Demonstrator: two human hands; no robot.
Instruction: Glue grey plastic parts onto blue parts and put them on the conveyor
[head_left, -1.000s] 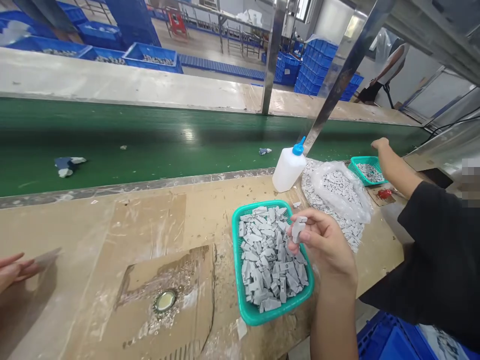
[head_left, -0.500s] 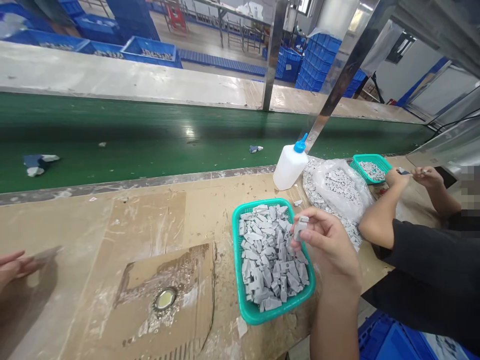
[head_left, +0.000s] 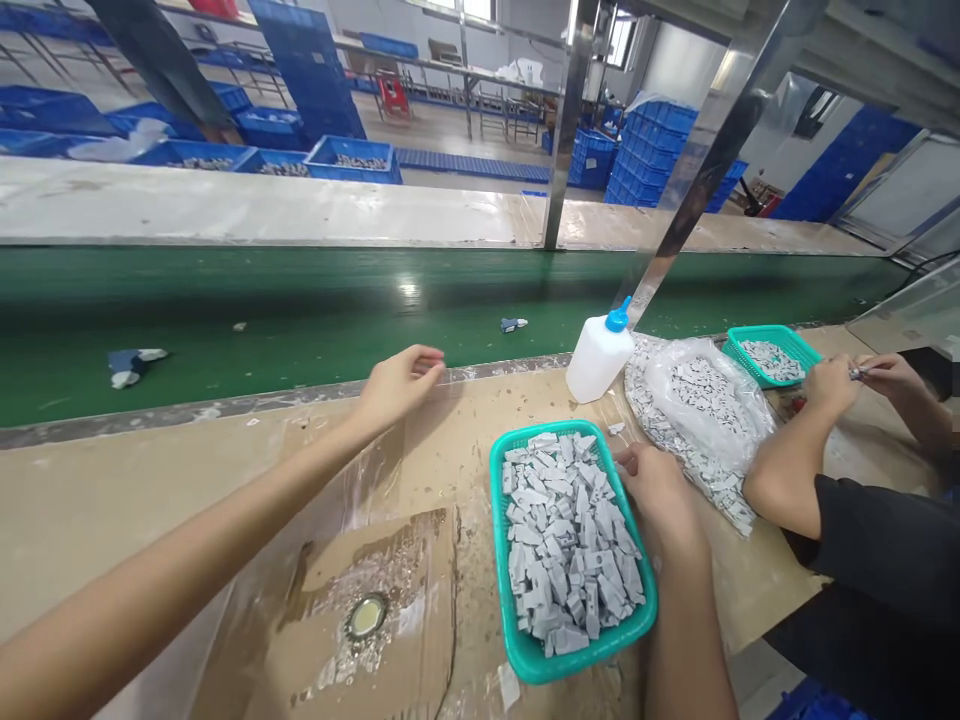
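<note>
My left hand (head_left: 403,382) is stretched out over the table's far edge near the green belt (head_left: 330,335). Its fingers are slightly bent and apart, with nothing visible in them. To the right, my right hand (head_left: 661,488) is low against the far right side of a green basket (head_left: 501,560) heaped with small grey plastic pieces (head_left: 566,540). The fingers of that hand are curled, and their tips are partly hidden, so whatever they hold does not show. A dark blue and white part (head_left: 513,324) lies on the belt beyond my left hand.
A white bottle with a blue cap (head_left: 600,358) stands behind the basket. Beside it is a clear bag of small pieces (head_left: 694,410). At right, a co-worker's hands (head_left: 832,385) work near another green basket (head_left: 776,355). Wet cardboard (head_left: 412,600) with a round container (head_left: 367,618) lies in front.
My left hand has moved from the left edge to the far middle, by the belt. My right hand has lowered beside the basket, and the grey piece it held is out of sight.
</note>
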